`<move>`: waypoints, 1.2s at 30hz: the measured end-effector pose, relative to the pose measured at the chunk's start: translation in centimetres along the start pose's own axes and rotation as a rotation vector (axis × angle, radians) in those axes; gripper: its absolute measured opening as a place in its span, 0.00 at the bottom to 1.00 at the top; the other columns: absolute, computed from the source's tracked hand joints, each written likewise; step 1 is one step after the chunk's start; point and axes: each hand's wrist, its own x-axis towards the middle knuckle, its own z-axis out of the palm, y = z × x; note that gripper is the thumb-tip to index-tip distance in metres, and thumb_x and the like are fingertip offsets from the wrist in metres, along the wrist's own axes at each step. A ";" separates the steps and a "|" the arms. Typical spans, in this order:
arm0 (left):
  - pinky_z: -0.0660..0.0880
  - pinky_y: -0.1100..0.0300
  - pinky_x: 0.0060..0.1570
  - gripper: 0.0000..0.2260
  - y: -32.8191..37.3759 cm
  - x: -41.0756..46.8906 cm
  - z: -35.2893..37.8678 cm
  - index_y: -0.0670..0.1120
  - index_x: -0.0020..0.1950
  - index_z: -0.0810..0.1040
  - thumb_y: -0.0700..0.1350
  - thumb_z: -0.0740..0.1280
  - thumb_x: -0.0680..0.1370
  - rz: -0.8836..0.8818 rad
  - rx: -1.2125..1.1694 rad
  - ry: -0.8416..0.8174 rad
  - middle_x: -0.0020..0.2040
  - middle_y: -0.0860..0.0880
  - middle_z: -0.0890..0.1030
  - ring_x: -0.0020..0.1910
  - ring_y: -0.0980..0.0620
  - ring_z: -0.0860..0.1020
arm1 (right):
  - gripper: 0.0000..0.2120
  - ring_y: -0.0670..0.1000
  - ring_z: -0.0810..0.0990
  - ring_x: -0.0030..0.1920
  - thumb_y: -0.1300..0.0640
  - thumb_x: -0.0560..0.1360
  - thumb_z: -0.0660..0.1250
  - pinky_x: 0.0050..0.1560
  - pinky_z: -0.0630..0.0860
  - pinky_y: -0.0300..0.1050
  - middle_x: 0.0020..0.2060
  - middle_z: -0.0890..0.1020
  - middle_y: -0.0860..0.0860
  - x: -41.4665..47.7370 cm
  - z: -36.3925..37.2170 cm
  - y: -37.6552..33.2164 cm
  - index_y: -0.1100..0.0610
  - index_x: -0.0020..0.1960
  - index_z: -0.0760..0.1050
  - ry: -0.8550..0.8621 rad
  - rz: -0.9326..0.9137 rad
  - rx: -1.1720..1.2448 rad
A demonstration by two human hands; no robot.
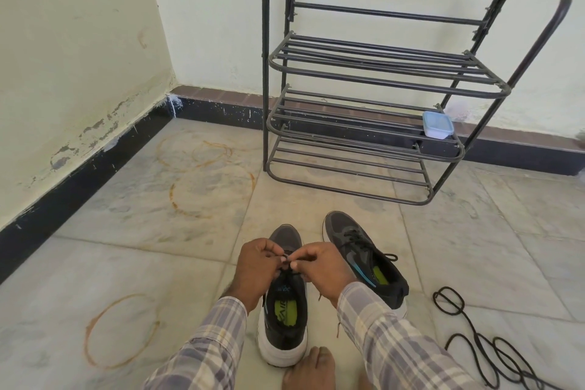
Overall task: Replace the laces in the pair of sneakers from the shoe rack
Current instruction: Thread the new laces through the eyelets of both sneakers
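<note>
Two dark grey sneakers with white soles stand on the tiled floor. The left sneaker (285,310) is directly in front of me, toe pointing away. My left hand (258,266) and my right hand (319,266) meet over its lace area, each pinching a lace (286,258) between fingertips. The right sneaker (364,256) stands beside it, laced with black laces, one end trailing on the floor. A loose black lace (487,348) lies coiled on the floor to the right.
A black metal shoe rack (364,79) stands against the far wall, with a small white plastic box (437,124) on its middle shelf. A bare foot (311,370) shows at the bottom edge. Walls meet in a corner at the left.
</note>
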 end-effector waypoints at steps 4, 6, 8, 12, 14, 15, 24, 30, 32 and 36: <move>0.75 0.58 0.33 0.08 0.3 0.0 0.2 0.42 0.41 0.79 0.29 0.71 0.72 0.002 0.026 0.007 0.35 0.43 0.82 0.32 0.50 0.78 | 0.05 0.50 0.82 0.43 0.63 0.72 0.71 0.50 0.81 0.46 0.41 0.83 0.50 0.7 -0.1 -1.1 0.54 0.42 0.83 -0.012 -0.063 -0.417; 0.77 0.56 0.35 0.10 0.6 0.0 0.2 0.42 0.40 0.79 0.28 0.70 0.71 0.015 0.017 0.007 0.34 0.43 0.82 0.33 0.48 0.78 | 0.07 0.52 0.81 0.45 0.62 0.73 0.70 0.49 0.81 0.47 0.43 0.82 0.51 0.9 0.3 -1.9 0.51 0.38 0.79 0.013 -0.038 -0.518; 0.78 0.53 0.39 0.10 0.9 -0.2 0.1 0.41 0.39 0.79 0.26 0.71 0.69 0.030 0.007 0.014 0.32 0.44 0.81 0.33 0.47 0.79 | 0.10 0.54 0.80 0.46 0.59 0.72 0.71 0.48 0.80 0.48 0.44 0.81 0.52 1.0 1.1 -2.2 0.50 0.36 0.74 0.085 -0.026 -0.542; 0.81 0.52 0.45 0.10 0.7 -0.3 -0.1 0.41 0.42 0.80 0.27 0.70 0.69 0.065 -0.013 0.003 0.38 0.44 0.85 0.41 0.46 0.83 | 0.08 0.53 0.79 0.43 0.60 0.69 0.70 0.44 0.78 0.49 0.43 0.79 0.51 0.9 2.6 -1.5 0.50 0.42 0.72 0.267 0.034 -0.329; 0.80 0.57 0.44 0.10 0.7 -0.5 -0.2 0.43 0.46 0.81 0.29 0.68 0.73 0.052 -0.056 0.001 0.43 0.45 0.85 0.44 0.48 0.84 | 0.06 0.52 0.79 0.43 0.60 0.70 0.68 0.45 0.79 0.50 0.42 0.80 0.50 0.8 3.1 -1.1 0.50 0.43 0.74 0.326 0.036 -0.258; 0.80 0.58 0.43 0.09 0.8 -0.5 -0.2 0.43 0.49 0.81 0.31 0.67 0.75 0.030 -0.095 0.007 0.44 0.44 0.85 0.44 0.48 0.84 | 0.05 0.51 0.79 0.43 0.60 0.70 0.68 0.46 0.80 0.51 0.42 0.80 0.49 0.7 3.2 -0.9 0.50 0.43 0.75 0.348 0.032 -0.237; 0.76 0.63 0.39 0.12 0.3 0.0 0.1 0.46 0.48 0.82 0.32 0.63 0.79 -0.004 -0.055 -0.019 0.45 0.44 0.85 0.41 0.51 0.82 | 0.05 0.47 0.79 0.42 0.58 0.73 0.71 0.49 0.80 0.50 0.39 0.80 0.46 0.3 3.3 -0.4 0.50 0.41 0.77 0.335 -0.028 -0.152; 0.75 0.59 0.36 0.10 0.7 0.3 -0.5 0.45 0.45 0.78 0.31 0.64 0.76 0.013 0.042 0.172 0.41 0.44 0.82 0.39 0.48 0.80 | 0.06 0.46 0.80 0.39 0.54 0.73 0.75 0.43 0.80 0.44 0.38 0.81 0.48 0.0 1.2 0.0 0.53 0.41 0.78 0.258 0.011 -0.171; 0.74 0.58 0.38 0.11 0.4 0.3 -1.2 0.48 0.45 0.75 0.32 0.62 0.77 0.008 0.138 0.227 0.42 0.46 0.81 0.41 0.47 0.80 | 0.06 0.47 0.80 0.38 0.55 0.74 0.74 0.40 0.79 0.41 0.37 0.81 0.49 -0.4 0.3 0.6 0.54 0.41 0.78 0.210 0.030 -0.195; 0.73 0.58 0.39 0.10 -0.7 -0.1 -1.9 0.48 0.47 0.71 0.33 0.61 0.77 -0.021 0.267 0.229 0.42 0.47 0.80 0.42 0.48 0.78 | 0.08 0.50 0.82 0.38 0.56 0.72 0.76 0.46 0.82 0.49 0.35 0.83 0.51 -1.1 -1.0 2.6 0.55 0.39 0.78 0.182 0.095 -0.191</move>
